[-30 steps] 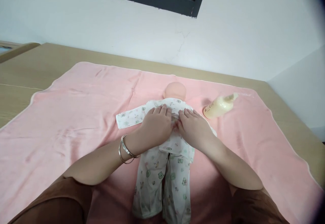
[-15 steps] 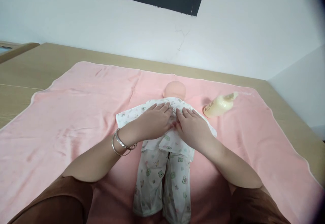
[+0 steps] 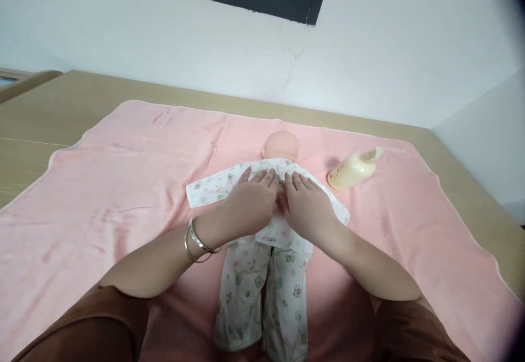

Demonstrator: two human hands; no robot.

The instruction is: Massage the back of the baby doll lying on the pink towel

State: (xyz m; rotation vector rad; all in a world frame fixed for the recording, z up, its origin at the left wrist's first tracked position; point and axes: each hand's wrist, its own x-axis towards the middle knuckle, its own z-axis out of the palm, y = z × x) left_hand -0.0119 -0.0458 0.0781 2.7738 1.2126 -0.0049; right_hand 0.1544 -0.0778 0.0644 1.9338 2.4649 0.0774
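Observation:
A baby doll lies on a pink blanket, its bald head toward the wall. It wears a white printed top and matching pants. My left hand, with silver bangles on its wrist, rests on the left of the doll's chest, fingers stretched out. Beside it my right hand lies on the right of the chest, its fingers also extended. Both sets of fingertips touch the top near the collar. The hands hide the middle of the top.
A pale yellow pump bottle lies tilted on the blanket to the right of the doll. Under the blanket is a wooden table, with a white wall behind it. A dark frame is set in that wall.
Both hands stay on the doll's chest. The left hand's wrist and bangles have moved slightly lower and right, and its knuckles are more raised. The right hand has shifted slightly.

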